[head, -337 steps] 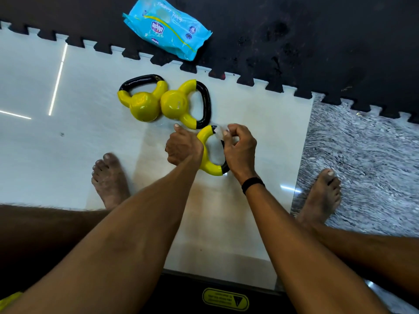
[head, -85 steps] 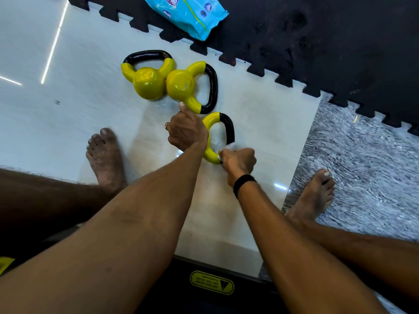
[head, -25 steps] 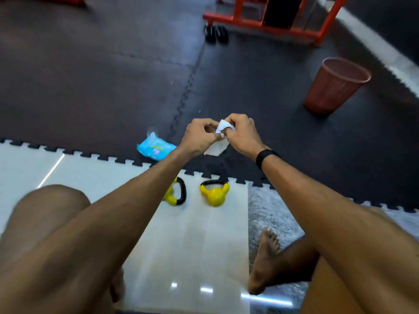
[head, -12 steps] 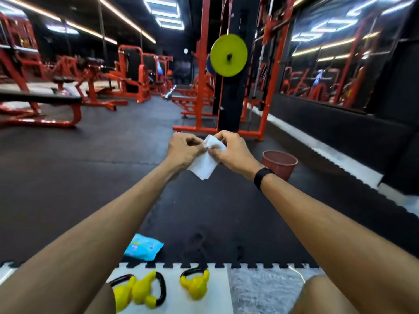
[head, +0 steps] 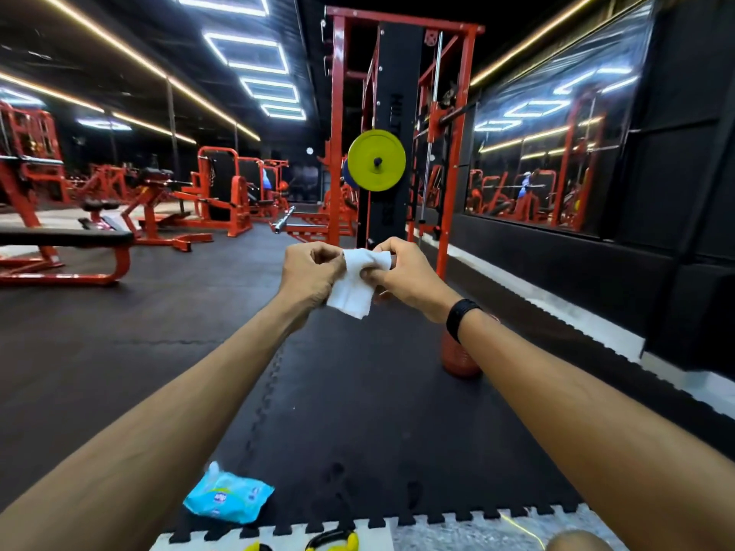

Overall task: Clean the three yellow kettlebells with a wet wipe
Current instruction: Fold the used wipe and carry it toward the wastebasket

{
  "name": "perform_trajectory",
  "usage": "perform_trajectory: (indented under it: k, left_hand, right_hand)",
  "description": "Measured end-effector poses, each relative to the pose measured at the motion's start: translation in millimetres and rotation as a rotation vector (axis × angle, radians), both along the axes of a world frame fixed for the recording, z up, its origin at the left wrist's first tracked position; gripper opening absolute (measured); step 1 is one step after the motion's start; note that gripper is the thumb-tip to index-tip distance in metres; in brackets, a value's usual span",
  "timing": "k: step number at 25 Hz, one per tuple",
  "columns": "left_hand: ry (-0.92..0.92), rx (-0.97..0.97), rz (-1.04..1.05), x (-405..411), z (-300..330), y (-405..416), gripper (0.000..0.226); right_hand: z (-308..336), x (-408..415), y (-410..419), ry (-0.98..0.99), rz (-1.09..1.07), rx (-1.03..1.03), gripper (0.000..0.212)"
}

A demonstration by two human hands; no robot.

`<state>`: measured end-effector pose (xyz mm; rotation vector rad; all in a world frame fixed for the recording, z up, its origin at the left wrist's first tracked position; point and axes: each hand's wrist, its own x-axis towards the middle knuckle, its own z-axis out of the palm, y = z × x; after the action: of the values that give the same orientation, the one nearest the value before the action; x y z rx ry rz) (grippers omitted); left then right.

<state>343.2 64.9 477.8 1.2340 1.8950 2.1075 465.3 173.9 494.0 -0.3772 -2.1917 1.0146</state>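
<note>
I hold a white wet wipe (head: 356,286) out in front of me at chest height, pinched between both hands. My left hand (head: 308,272) grips its left edge and my right hand (head: 405,274) grips its top right corner. The wipe hangs partly folded between them. At the bottom edge only the top of one yellow kettlebell (head: 334,542) with a black handle shows on the white mat, plus a yellow sliver of another (head: 252,546). The third is out of view.
A blue wet-wipe pack (head: 228,497) lies on the black floor mat just beyond the white mat (head: 278,540). A reddish bin (head: 457,361) stands behind my right wrist. An orange rack with a yellow plate (head: 377,160) and benches fill the background.
My head has tilted up from the floor, so the kettlebells slid to the bottom edge. Both hands left the kettlebell, rose with the wipe, and now spread it slightly wider.
</note>
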Motion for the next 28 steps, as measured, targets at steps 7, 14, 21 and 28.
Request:
perform_trajectory:
  k: [7,14,21,28]
  left_hand:
    - [-0.072,-0.032,-0.149,26.7,21.3,1.3,0.013]
    - [-0.15,0.046,-0.306,46.4,26.0,4.2,0.022]
    - [-0.256,0.047,-0.453,37.5,6.3,10.8,0.024]
    - [-0.272,-0.081,-0.324,9.0,-71.5,31.2,0.029]
  right_hand:
    - [20.6,32.3,0.5,0.063,0.044,-0.174,0.019]
    - [26.2,63.0,2.7,-0.032,0.183,-0.244,0.049]
    - [5.3,59.6,13.3,0.05,0.128,-0.235,0.021]
    - [-62.1,30.3,30.6,-0.033,0.111,-0.346,0.014]
